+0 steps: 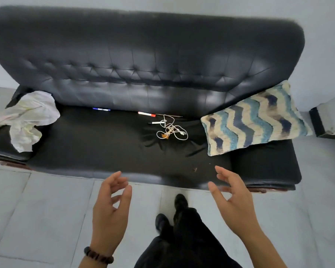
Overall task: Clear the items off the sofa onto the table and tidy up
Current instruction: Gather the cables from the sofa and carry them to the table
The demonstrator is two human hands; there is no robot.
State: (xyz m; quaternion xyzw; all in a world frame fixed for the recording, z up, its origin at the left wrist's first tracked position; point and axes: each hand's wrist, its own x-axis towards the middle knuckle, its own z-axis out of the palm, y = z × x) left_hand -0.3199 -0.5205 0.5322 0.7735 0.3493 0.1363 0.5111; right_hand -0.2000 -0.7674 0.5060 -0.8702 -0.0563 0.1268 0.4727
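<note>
- My left hand (110, 207) hangs in front of the sofa's front edge, above the floor. Its fingers are relaxed and slightly bent, and it holds nothing.
- My right hand (234, 202) is raised the same way, palm turned inward and fingers spread loose. It is empty, and its fingertips reach over the seat's front edge.
- A dark beaded bracelet (98, 255) sits on my left wrist.
- The black leather sofa (143, 55) fills the view ahead, with a buttoned backrest and a dark seat.
- A crumpled white cloth (29, 115) lies over the left end of the seat and the armrest there.
- A blue-capped marker (101, 109) lies in the crease where seat meets backrest, left of centre.
- A red-tipped marker (146, 114) lies in the same crease, nearer the middle.
- A third white marker (156, 122) lies just in front of the red-tipped one, touching the cable.
- A tangled white cable (172, 131) sits on the seat right of centre, with a small orange piece caught in it. I cannot tell what that piece is.
- A patterned cushion (253, 117), with blue and cream zigzags, leans at the right end of the seat against the backrest.
- My black shoes (180, 202) stand on the grey tiled floor (37, 209) between my hands.
</note>
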